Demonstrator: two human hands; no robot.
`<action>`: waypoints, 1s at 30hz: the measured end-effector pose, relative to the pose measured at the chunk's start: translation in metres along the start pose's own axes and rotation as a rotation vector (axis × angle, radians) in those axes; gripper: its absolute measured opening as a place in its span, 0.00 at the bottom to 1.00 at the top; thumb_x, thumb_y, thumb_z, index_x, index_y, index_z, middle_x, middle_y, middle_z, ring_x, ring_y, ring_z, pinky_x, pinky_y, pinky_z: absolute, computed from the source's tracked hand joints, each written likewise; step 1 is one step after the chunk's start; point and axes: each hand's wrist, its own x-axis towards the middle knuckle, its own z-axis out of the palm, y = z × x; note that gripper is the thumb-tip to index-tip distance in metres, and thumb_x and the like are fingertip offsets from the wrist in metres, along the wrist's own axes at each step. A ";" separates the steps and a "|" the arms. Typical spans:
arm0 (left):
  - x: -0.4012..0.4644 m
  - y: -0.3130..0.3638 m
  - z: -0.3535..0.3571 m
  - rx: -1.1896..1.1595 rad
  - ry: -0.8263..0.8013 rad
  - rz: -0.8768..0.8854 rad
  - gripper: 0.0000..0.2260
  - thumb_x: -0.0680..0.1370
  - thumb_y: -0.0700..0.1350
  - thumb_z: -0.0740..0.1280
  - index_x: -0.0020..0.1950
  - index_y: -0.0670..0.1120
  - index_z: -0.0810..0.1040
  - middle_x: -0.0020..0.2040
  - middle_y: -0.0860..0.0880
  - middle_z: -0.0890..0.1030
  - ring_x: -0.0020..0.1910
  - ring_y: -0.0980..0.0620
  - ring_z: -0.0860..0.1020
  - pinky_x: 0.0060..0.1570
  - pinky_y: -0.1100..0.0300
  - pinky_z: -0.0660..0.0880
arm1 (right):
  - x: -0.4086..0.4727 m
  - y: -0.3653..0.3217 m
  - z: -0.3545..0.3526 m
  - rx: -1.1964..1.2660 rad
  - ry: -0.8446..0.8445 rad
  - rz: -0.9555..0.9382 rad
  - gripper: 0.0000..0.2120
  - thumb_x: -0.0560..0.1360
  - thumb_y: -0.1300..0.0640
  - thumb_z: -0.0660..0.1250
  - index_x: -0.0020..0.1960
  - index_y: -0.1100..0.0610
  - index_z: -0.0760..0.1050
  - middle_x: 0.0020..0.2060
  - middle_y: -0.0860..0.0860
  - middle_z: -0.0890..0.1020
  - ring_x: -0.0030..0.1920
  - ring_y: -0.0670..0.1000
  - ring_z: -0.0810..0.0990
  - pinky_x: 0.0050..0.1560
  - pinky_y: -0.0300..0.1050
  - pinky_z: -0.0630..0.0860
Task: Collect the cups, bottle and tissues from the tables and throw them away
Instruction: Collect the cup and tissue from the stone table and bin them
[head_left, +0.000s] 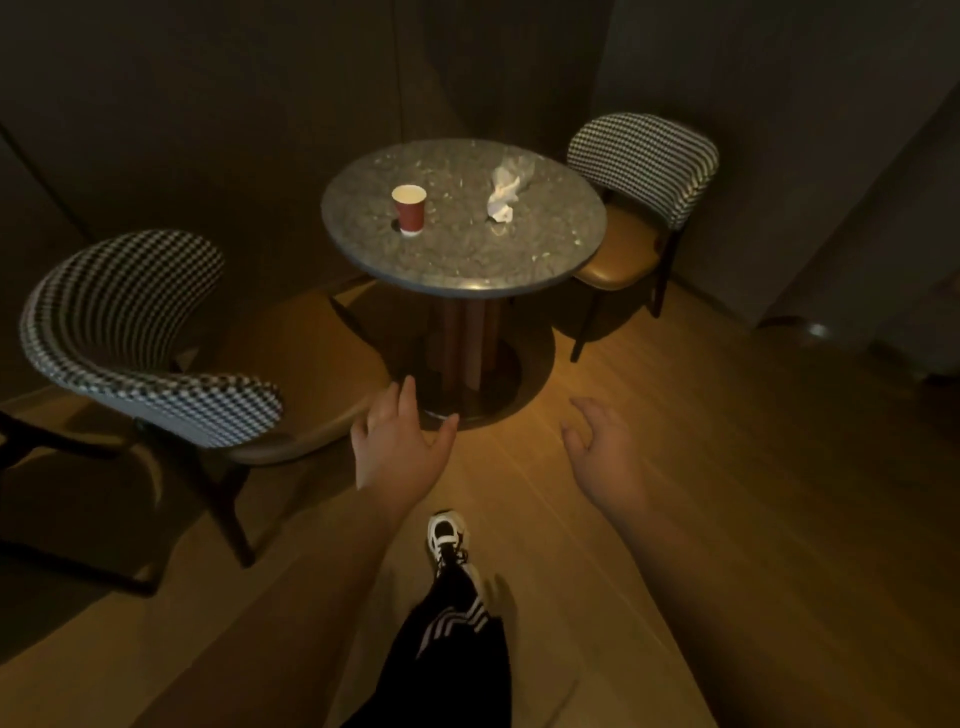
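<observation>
Two empty grips reach out toward a round stone worktop (519, 270) in a dim room.

Both the left hand (397, 447) and the right hand (605, 449) hang over the wood floor with fingers loosely spread, holding nothing. Beyond them, well apart from either grip, a red paper cup (409, 209) stands upright ahead of the left hand, and a crumpled white tissue (503, 192) lies ahead of the right. Houndstooth-backed chairs flank the worktop: one (130, 332) outside the left grip, another (644, 161) far beyond the right.

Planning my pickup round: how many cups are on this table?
1: a red cup stands upright on the left side of the round table. No other shows.
</observation>
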 end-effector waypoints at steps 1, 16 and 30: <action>0.035 -0.003 0.005 0.004 0.016 0.003 0.34 0.77 0.65 0.53 0.77 0.48 0.54 0.76 0.47 0.60 0.74 0.48 0.57 0.70 0.44 0.56 | 0.035 -0.001 0.011 0.010 0.005 0.001 0.20 0.79 0.50 0.59 0.70 0.53 0.68 0.68 0.52 0.72 0.68 0.52 0.68 0.65 0.45 0.64; 0.477 -0.016 0.040 -0.160 0.066 -0.198 0.42 0.71 0.63 0.68 0.76 0.46 0.53 0.72 0.44 0.63 0.71 0.44 0.62 0.65 0.44 0.63 | 0.467 -0.060 0.086 0.023 -0.079 -0.009 0.19 0.78 0.55 0.61 0.67 0.59 0.71 0.66 0.57 0.74 0.67 0.55 0.69 0.68 0.46 0.63; 0.612 0.000 0.104 -0.308 0.169 -0.466 0.38 0.69 0.49 0.76 0.73 0.42 0.61 0.66 0.40 0.69 0.63 0.41 0.69 0.62 0.49 0.67 | 0.659 -0.008 0.124 -0.119 -0.231 -0.338 0.30 0.72 0.49 0.70 0.71 0.53 0.66 0.74 0.58 0.61 0.75 0.59 0.57 0.73 0.53 0.57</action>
